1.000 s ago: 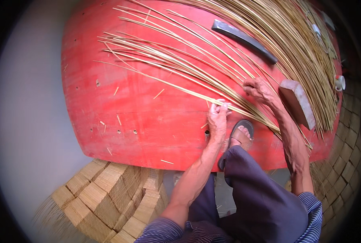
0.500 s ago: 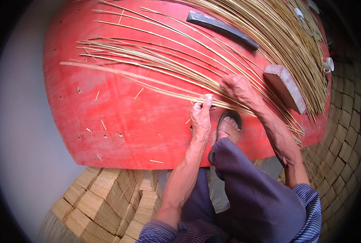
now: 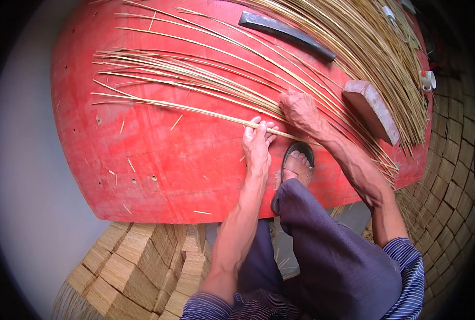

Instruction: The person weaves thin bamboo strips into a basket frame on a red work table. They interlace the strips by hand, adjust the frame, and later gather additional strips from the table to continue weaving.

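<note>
Long, thin, straw-yel. strips (image 3: 184, 108), slightly bowed, are laid in a loose fan across the red desk (image 3: 141, 144), too many to count; 1 brick (image 3: 372, 112), 1 dark curved bar (image 3: 288, 36) & 1 white mug (image 3: 428, 80) are seen nr. a big pile (image 3: 392, 69) of similar ones. A few strips are pinched btw. thumb & fingers of L hand (image 3: 256, 140); others are spread beyond it, passing by R hand (image 3: 301, 111), its fingers curled, grip unclear.

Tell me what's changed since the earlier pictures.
The right hand moved left, away from the brick. The thin strips the left hand holds swung toward the body, away from the other strips. Unchanged: left hand's hold, brick, black bar.
</note>
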A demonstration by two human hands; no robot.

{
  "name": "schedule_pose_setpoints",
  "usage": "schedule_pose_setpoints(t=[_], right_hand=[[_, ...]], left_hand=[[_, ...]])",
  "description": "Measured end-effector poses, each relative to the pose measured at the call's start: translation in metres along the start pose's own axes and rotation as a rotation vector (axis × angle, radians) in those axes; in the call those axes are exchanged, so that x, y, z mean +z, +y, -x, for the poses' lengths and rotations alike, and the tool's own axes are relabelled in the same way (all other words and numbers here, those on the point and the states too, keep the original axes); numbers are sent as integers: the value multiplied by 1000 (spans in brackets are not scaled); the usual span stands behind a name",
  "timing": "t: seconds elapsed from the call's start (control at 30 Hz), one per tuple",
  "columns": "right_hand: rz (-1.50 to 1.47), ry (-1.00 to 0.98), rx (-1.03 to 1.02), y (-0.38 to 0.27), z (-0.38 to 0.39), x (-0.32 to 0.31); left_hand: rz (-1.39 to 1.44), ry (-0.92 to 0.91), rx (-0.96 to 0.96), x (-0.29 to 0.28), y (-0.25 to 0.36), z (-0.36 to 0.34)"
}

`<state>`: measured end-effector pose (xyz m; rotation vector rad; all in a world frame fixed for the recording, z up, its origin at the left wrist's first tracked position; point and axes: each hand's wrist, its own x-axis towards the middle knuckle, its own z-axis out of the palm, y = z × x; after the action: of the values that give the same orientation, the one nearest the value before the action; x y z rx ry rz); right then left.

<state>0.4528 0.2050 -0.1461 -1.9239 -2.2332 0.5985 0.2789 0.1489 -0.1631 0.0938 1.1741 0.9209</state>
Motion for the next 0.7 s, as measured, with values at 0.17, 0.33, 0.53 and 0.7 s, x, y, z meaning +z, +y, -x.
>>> schedule_pose_setpoints(t=[0.17, 0.33, 0.53, 0.7], right_hand=[[155, -39, -38, -9, 1, 4], [159, -57, -112, -14, -2, 3], [148, -85, -151, 1, -7, -8], [-72, -71, -102, 16, -10, -21]], left_hand=[[-93, 85, -26, 19, 11, -8], [-225, 138, -60, 28, 17, -26], [-156, 91, 121, 15, 4, -32], [-48, -65, 213, 12, 5, -19]])
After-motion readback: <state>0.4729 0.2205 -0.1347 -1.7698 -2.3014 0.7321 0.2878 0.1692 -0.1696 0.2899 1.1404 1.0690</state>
